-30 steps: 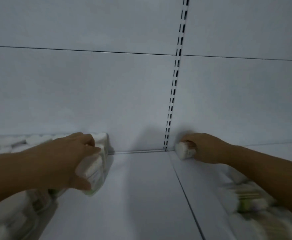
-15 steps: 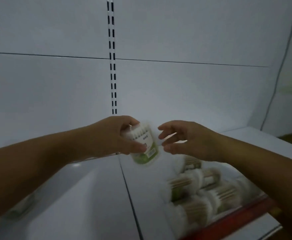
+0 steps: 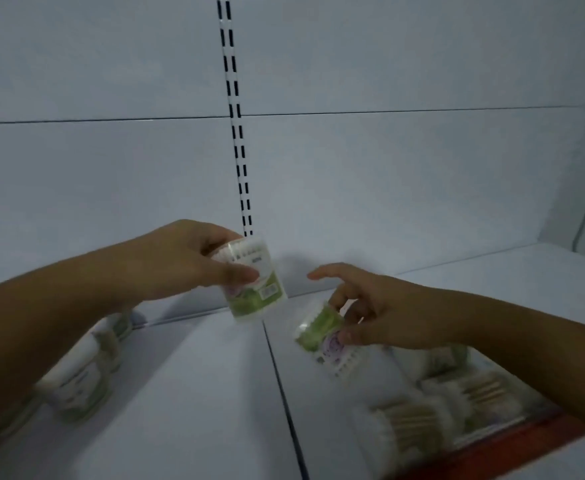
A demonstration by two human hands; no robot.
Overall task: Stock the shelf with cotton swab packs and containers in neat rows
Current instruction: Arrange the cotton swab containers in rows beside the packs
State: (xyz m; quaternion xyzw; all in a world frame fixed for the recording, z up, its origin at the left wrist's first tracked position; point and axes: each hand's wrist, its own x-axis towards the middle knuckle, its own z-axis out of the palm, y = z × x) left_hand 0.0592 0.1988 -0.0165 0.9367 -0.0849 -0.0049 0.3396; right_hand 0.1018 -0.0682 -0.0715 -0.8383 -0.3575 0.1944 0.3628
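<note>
My left hand (image 3: pixel 183 261) grips a round cotton swab container (image 3: pixel 254 284) with a green and white label, held above the white shelf (image 3: pixel 197 393) near the slotted upright. My right hand (image 3: pixel 384 313) holds a second, tilted swab container (image 3: pixel 322 337) just right of the shelf seam, low over the board. A row of similar containers (image 3: pixel 83 372) stands along the left under my left forearm. Clear packs of wooden-stick swabs (image 3: pixel 433 407) lie at the right front, partly hidden by my right arm.
The white back panel (image 3: pixel 388 188) closes the shelf behind, with a black-slotted upright (image 3: pixel 239 150) in the middle. A red price strip (image 3: pixel 513 448) edges the shelf at the lower right. Another white shelf board (image 3: pixel 526 271) extends to the far right.
The view swung right. My left hand lifted a container off the left row and carried it to the middle. My right hand, empty half a second ago, now holds a second container.
</note>
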